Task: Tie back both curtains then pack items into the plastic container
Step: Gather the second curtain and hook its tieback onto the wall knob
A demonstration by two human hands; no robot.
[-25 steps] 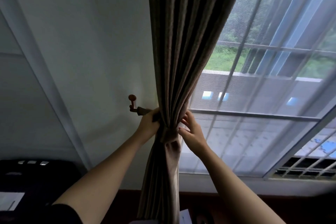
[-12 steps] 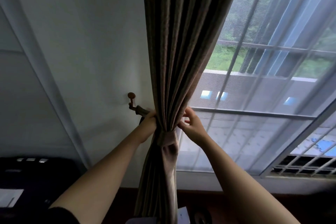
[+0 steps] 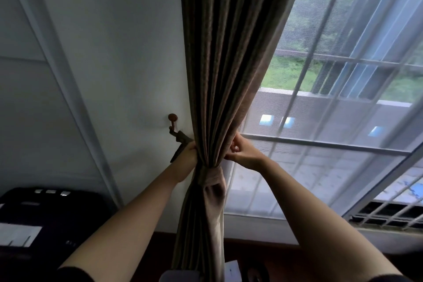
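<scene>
curtain: we see a brown pleated curtain (image 3: 224, 75) hanging down the centre of the frame, gathered to a narrow waist in the lower middle and flaring again below.
tieback: a same-colour tieback (image 3: 210, 175) wraps the waist; a darker strap runs from it up left to the wall hook (image 3: 173, 121).
left hand: our left hand (image 3: 187, 155) grips the left side of the gathered curtain just above the tieback, fingers curled into the folds.
right hand: our right hand (image 3: 245, 153) is at the curtain's right edge at the same height, fingertips pinching the fabric.
wall: a plain white wall (image 3: 114, 52) fills the upper left, with a pale trim strip (image 3: 68, 98) slanting across it.
window: a barred window (image 3: 343, 144) fills the right half behind a sheer panel; grass, trees and a grey building show outside.
lower left: a black machine (image 3: 45, 204) with a white sheet (image 3: 18, 234) on it; we cannot tell the type.
bottom edge: a dark reddish-brown surface (image 3: 263, 249) runs under the window, with a small white slip (image 3: 231, 270) just right of the curtain foot.
</scene>
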